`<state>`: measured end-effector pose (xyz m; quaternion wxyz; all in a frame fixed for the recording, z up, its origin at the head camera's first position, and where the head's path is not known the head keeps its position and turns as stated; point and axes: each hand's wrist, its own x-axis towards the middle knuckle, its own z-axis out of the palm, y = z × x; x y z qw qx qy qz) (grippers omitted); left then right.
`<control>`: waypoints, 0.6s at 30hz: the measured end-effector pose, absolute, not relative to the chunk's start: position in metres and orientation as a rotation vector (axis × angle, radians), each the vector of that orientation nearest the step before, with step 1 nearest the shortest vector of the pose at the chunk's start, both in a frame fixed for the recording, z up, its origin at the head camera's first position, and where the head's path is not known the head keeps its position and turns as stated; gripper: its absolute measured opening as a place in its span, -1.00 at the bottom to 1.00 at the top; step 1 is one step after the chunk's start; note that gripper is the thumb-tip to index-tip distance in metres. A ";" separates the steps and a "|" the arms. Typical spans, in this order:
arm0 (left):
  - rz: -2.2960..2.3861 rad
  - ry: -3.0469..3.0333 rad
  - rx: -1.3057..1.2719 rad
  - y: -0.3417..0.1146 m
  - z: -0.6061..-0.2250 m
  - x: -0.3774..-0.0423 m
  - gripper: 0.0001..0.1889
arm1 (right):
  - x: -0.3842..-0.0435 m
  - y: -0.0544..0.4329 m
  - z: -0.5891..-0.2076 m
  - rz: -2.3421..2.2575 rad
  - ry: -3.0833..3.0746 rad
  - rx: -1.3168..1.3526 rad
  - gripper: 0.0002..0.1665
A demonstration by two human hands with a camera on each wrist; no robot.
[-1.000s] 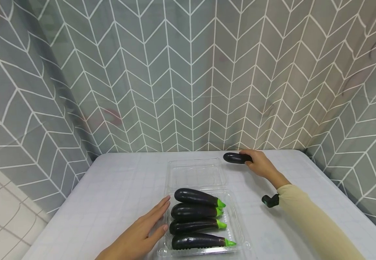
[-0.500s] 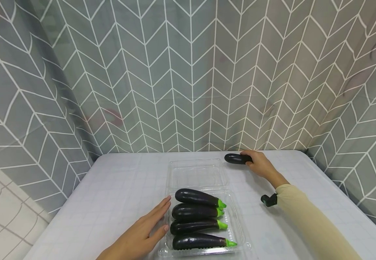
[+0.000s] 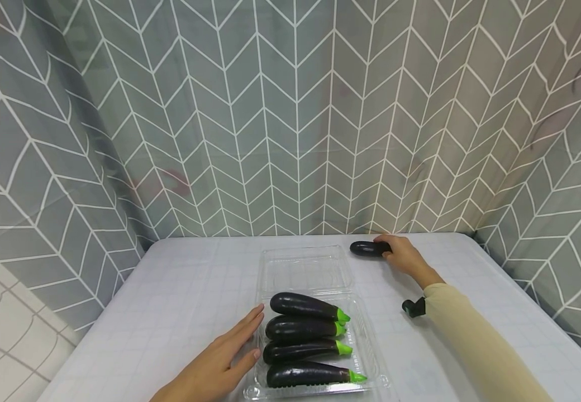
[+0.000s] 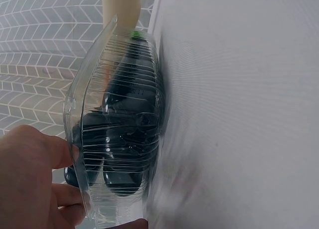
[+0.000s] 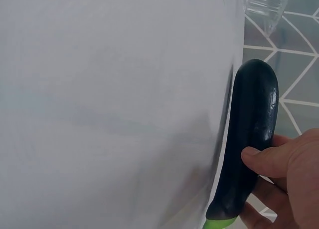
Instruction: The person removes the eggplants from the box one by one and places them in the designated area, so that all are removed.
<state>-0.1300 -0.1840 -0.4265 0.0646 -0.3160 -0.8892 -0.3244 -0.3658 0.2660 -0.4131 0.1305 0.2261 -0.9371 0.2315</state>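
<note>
Several dark eggplants (image 3: 304,329) with green stem ends lie side by side in a clear plastic container (image 3: 368,346). Its clear lid (image 3: 304,268) lies folded back flat behind it. My left hand (image 3: 215,357) rests at the container's left rim with fingers extended. In the left wrist view, the thumb touches that rim and the ribbed wall shows the eggplants (image 4: 132,89) inside. At the far right of the table, my right hand (image 3: 403,255) grips a separate eggplant (image 3: 366,249). Its thumb and fingers hold that eggplant (image 5: 254,104) on opposite sides; its green end points down in the right wrist view.
A white cloth (image 3: 195,285) covers the table. Grey curtains (image 3: 290,111) with white chevron lines stand behind and on both sides. A small black device (image 3: 413,307) sits at the right wrist, and white tiles (image 3: 9,335) show at lower left.
My right hand has shifted the held eggplant slightly to the right and a little nearer. The left hand and the container with its eggplants stay in place.
</note>
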 end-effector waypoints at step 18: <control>-0.951 -2.673 -0.957 -0.183 -0.427 -0.131 -0.36 | -0.356 0.264 -0.400 0.693 -2.725 0.640 -0.49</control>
